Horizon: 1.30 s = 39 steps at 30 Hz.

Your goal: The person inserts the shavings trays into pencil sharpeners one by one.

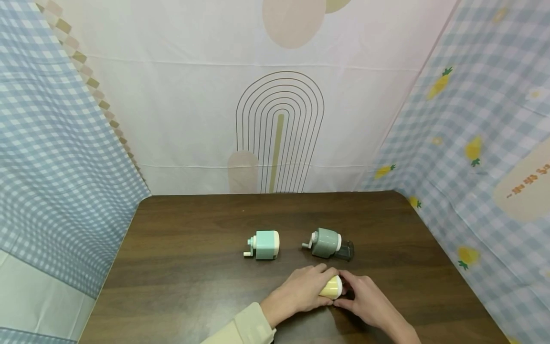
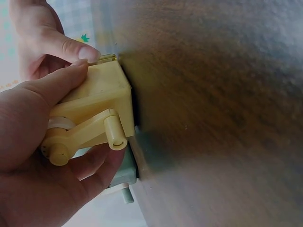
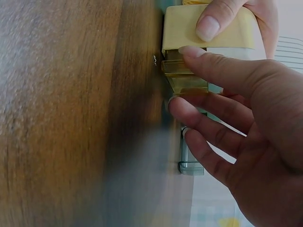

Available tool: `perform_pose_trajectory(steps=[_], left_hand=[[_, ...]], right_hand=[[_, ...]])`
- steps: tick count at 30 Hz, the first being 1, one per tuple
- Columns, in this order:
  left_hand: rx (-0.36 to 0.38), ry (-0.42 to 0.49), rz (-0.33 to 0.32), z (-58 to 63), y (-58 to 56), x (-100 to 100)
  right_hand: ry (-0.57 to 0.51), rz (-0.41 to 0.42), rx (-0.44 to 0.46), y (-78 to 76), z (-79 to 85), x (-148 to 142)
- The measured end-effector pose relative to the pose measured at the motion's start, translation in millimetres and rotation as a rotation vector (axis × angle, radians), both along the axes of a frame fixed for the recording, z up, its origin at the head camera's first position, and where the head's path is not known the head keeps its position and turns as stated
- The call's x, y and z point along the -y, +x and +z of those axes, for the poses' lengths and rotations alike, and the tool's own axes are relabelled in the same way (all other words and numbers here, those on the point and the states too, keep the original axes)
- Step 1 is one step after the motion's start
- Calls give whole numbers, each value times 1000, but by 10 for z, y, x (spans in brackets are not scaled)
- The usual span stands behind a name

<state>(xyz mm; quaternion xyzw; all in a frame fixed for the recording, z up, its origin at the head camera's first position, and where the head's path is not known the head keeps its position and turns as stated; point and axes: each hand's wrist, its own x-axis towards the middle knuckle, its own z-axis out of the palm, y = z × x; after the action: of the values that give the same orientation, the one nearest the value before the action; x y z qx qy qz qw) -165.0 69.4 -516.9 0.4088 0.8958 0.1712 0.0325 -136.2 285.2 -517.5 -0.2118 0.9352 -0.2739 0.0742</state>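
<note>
A yellow crank pencil sharpener (image 1: 331, 289) stands near the front of the table. My left hand (image 1: 306, 289) grips its body from the left, the thumb along one side and the fingers round the other. In the left wrist view its crank handle (image 2: 94, 130) points toward the camera, by the palm. At the opposite end, the see-through amber shavings drawer (image 3: 188, 84) juts partly out of the body. My right hand (image 1: 366, 298) pinches this drawer, thumb on one side and index finger on the other; its remaining fingers are loosely bent.
Behind the hands lies a grey-green crank sharpener (image 1: 326, 243) with its dark see-through drawer (image 1: 345, 251) pulled out. To its left is a teal sharpener (image 1: 265, 245) with a cream end. Patterned cloth (image 1: 193, 119) hangs along the back and sides of the brown table (image 1: 180, 267).
</note>
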Motion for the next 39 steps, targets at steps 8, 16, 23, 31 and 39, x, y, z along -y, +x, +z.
perform_pose_trajectory(steps=[8, 16, 23, 31, 39], left_hand=[[-8, -9, 8, 20, 12, -3], [11, -7, 14, 22, 16, -7], [27, -10, 22, 27, 7, -16], [37, -10, 25, 29, 12, -19], [16, 6, 32, 18, 12, -13]], right_hand=[[-9, 5, -18, -13, -18, 15], [0, 0, -54, 4, -39, 37], [-10, 7, -40, -3, -56, 30], [-19, 34, -52, -22, -60, 19], [-21, 43, -51, -40, -60, 42]])
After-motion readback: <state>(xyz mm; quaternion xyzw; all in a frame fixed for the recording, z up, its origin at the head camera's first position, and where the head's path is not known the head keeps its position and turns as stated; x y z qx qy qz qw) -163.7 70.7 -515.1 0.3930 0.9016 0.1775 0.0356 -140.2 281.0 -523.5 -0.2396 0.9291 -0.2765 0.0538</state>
